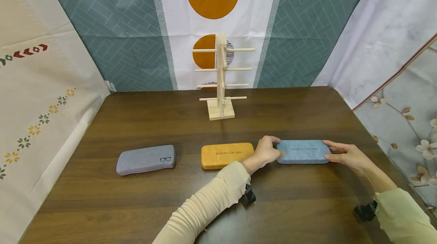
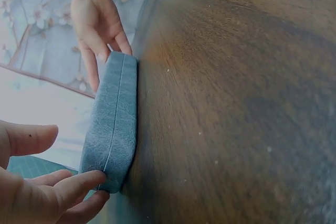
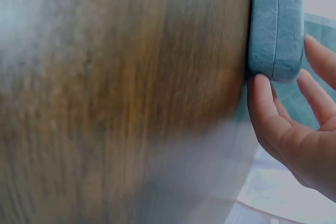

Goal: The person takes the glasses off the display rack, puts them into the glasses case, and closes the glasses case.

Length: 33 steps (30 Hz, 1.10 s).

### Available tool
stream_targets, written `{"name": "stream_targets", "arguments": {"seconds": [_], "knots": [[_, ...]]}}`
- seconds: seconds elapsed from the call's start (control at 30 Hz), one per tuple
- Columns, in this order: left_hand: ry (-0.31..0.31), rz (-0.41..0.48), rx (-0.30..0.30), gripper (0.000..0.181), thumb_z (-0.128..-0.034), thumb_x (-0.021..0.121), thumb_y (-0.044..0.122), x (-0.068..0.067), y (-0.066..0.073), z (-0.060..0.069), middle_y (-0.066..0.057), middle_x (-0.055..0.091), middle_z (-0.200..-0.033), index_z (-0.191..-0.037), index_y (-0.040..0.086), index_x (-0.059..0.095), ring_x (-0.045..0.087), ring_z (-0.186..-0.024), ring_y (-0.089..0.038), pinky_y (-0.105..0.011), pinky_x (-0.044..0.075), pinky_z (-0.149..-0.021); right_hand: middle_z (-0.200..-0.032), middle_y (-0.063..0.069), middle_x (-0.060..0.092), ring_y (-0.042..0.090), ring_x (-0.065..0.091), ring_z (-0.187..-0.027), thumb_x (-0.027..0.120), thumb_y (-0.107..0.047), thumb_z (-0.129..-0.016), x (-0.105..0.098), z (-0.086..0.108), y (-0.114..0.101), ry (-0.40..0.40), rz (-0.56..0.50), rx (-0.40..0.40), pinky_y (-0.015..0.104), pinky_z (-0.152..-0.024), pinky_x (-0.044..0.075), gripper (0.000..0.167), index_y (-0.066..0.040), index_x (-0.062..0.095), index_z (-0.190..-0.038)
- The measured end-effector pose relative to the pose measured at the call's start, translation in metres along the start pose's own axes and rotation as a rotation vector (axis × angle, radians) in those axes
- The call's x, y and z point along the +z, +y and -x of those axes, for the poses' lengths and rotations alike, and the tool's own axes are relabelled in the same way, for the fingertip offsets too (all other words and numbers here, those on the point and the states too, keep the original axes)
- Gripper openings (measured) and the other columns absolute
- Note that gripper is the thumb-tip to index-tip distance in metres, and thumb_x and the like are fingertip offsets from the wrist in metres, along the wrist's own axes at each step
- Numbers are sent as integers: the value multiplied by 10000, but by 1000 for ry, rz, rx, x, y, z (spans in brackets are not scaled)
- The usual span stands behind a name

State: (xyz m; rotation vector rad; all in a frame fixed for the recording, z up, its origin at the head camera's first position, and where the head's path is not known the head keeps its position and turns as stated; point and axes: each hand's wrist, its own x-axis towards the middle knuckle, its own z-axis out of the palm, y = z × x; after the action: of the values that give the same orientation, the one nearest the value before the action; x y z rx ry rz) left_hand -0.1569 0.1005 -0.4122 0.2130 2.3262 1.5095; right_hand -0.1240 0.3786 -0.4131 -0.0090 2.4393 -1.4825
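A blue glasses case [image 1: 302, 151] with printed lettering lies flat on the table at the right, its lid down. My left hand [image 1: 268, 150] touches its left end; in the left wrist view the fingertips [image 2: 94, 179] meet the case while the thumb stands apart from it. At the opposite end is my right hand [image 1: 348, 156], its fingers [image 3: 265, 95] against the case's end and edge. Left of my left hand sits a yellow glasses case [image 1: 223, 155], partly behind the wrist. Farther left lies a grey glasses case [image 1: 146, 160] with a small spectacles print, slightly angled.
A wooden rack [image 1: 221, 81] with several pairs of thin pegs stands toward the back of the brown table [image 1: 164, 206]. Patterned cloths hang behind and on both sides. Each wrist wears a black strap [image 1: 248, 195].
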Motion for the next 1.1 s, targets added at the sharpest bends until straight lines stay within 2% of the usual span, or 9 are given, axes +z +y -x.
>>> {"name": "stream_targets", "arguments": {"seconds": [0.1, 0.2, 0.3, 0.37, 0.43, 0.6, 0.73, 0.87, 1.1], "knots": [[16, 14, 33, 426, -739, 730, 26, -2, 0, -1, -55, 598, -1063, -1148, 40, 612, 527, -964, -146, -227, 448, -771, -1302, 403, 265, 51, 493, -989, 639, -168, -860, 1, 1, -3, 14, 21, -4, 236, -770, 502, 627, 46, 335, -1364], [22, 25, 58, 408, -761, 713, 32, -4, 1, 0, -41, 604, -1040, -1155, 35, 607, 532, -938, -155, -222, 448, -761, -1262, 345, 375, -23, 537, -903, 627, -193, -871, 1, 2, -8, 52, 63, -25, 237, -759, 509, 624, 109, 339, -1335], [25, 32, 93, 371, -780, 696, 44, -6, 1, 1, -48, 608, -1080, -1141, 30, 612, 545, -964, -163, -218, 451, -780, -1128, 101, 564, -62, 561, -840, 626, -217, -873, 1, 1, -14, 99, 76, -28, 226, -747, 511, 617, 137, 364, -1306], [22, 47, 113, 347, -793, 683, 52, -9, 2, 2, -63, 606, -1107, -1133, 25, 615, 558, -974, -166, -211, 455, -784, -1038, -82, 576, -68, 564, -830, 622, -246, -874, 0, 2, -18, 114, 88, -25, 222, -746, 510, 622, 139, 376, -1296], [15, 74, 127, 331, -803, 671, 55, -11, 2, 3, -79, 600, -1116, -1128, 18, 615, 569, -959, -165, -206, 461, -770, -980, -200, 541, -69, 565, -828, 621, -274, -872, 1, 2, -23, 127, 86, -20, 226, -746, 511, 632, 136, 386, -1291], [-1, 126, 156, 291, -817, 659, 63, -18, 6, 7, -91, 599, -1067, -1102, 17, 620, 577, -876, -130, -195, 470, -710, -951, -231, 548, -73, 563, -823, 622, -284, -871, 7, 4, -36, 160, 85, -50, 235, -732, 516, 581, 111, 448, -1259], [5, 147, 201, 214, -829, 642, 57, -23, 8, 9, -55, 608, -944, -1041, 26, 642, 561, -780, -97, -184, 464, -657, -925, -247, 563, -70, 563, -837, 627, -236, -871, 13, 4, -45, 167, 37, -87, 221, -731, 512, 448, 52, 529, -1200], [31, 153, 252, 126, -840, 625, 58, -26, 11, 11, 8, 604, -817, -955, 30, 667, 525, -677, -57, -169, 449, -606, -899, -197, 599, -10, 580, -828, 620, -222, -877, 20, 4, -55, 183, 34, -111, 223, -709, 514, 283, -30, 607, -1085], [68, 148, 320, 69, -852, 616, 69, -32, 15, 19, 29, 603, -725, -856, 27, 670, 472, -598, -25, -155, 414, -548, -813, -107, 642, 125, 619, -770, 637, -254, -863, 35, 3, -76, 225, 40, -140, 274, -665, 524, 270, 1, 614, -946]]}}
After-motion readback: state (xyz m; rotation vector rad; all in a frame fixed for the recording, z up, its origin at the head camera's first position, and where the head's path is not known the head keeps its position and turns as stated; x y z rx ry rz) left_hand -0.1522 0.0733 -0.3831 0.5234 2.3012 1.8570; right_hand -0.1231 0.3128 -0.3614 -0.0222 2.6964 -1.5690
